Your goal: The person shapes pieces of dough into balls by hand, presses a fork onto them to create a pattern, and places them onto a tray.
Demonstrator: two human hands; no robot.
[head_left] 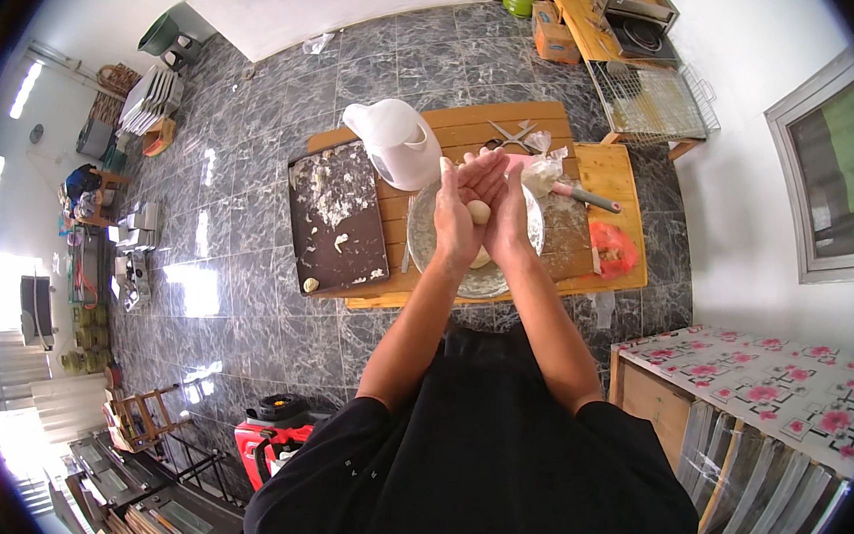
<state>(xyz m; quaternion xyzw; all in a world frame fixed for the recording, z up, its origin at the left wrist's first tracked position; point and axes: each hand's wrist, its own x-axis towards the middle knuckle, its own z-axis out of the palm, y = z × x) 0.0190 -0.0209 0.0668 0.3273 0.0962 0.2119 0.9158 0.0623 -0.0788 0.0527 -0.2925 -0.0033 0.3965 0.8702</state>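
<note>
A small pale dough ball (479, 211) rests between my cupped palms. My left hand (456, 219) and my right hand (507, 218) are side by side, palms turned up, holding it together. Beneath them stands a round metal bowl (419, 246), partly covered by my hands and wrists. More pale dough (481, 259) shows in the bowl between my wrists. To the left lies a dark baking tray (354, 236) with scattered flour, scraps and a small dough lump (310, 285) at its near corner. A white plastic jug (396, 144) stands behind the bowl on the left.
On the wooden table (459, 121) are scissors (511, 134), a clear plastic bag (545, 168), a grey-handled utensil (593, 198) and a red plastic bag (613, 250). A wire rack (646, 99) stands far right; a flower-patterned cabinet top (759, 384) is near right.
</note>
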